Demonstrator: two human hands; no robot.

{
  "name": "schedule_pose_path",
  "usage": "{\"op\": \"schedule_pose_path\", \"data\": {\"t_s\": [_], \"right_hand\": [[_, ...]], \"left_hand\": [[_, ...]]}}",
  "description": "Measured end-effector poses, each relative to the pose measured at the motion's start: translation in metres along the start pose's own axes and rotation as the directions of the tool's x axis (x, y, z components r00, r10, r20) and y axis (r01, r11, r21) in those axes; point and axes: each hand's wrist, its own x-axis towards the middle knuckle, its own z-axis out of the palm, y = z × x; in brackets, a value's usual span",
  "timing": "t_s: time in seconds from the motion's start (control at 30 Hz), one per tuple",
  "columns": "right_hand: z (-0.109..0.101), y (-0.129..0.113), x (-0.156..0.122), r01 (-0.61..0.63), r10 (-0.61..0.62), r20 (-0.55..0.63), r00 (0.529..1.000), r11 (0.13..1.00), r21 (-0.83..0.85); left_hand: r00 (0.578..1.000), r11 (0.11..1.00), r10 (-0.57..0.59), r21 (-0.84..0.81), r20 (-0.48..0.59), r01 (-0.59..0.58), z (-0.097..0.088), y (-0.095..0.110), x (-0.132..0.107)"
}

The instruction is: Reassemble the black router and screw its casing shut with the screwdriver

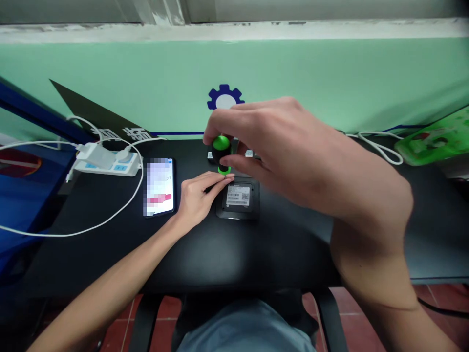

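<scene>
My right hand [271, 146] is closed round the handle of a black and green screwdriver [221, 143], held upright with its tip down. Below it lies a flat black square device [237, 213] with a white printed label [238, 195] facing up. From the left, my left hand [200, 195] reaches to the device's upper left corner. Its thumb and forefinger pinch together right by the screwdriver's tip; what lies between them is too small to make out. Behind my right hand, small dark items with white labels [249, 153] are partly hidden.
A lit phone [159, 187] lies left of my left hand on the black table [220, 259]. Further left is a white power strip [126, 166] with plugs, its white cable [120, 215] looping over the tabletop. At the far right stands a green translucent container [436, 137] near another white cable [388, 154].
</scene>
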Motion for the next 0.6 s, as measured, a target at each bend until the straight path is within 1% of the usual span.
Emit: {"op": "schedule_pose_path", "data": {"t_s": [0.1, 0.33, 0.57, 0.6], "right_hand": [[-0.0004, 0.0006, 0.0004, 0.048, -0.045, 0.048, 0.998, 0.997, -0.058], [-0.0007, 0.001, 0.0005, 0.001, 0.001, 0.05, 0.999, 1.0, -0.028], [0.0025, -0.0016, -0.0009, 0.033, -0.031, 0.049, 0.998, 0.998, -0.058], [0.0043, -0.0017, -0.0015, 0.034, -0.034, 0.014, 0.999, 0.999, -0.037]], "left_hand": [[1.0, 1.0, 0.018, 0.004, 0.0, -0.018, -0.001, 0.0012, 0.001], [1.0, 1.0, 0.017, 0.026, -0.005, -0.017, -0.0003, -0.0015, -0.0008], [0.999, 0.999, 0.037, 0.038, 0.003, -0.037, -0.0012, -0.0009, -0.0011], [0.999, 0.999, 0.038, 0.037, 0.003, -0.038, -0.0014, -0.0003, -0.0008]]}}
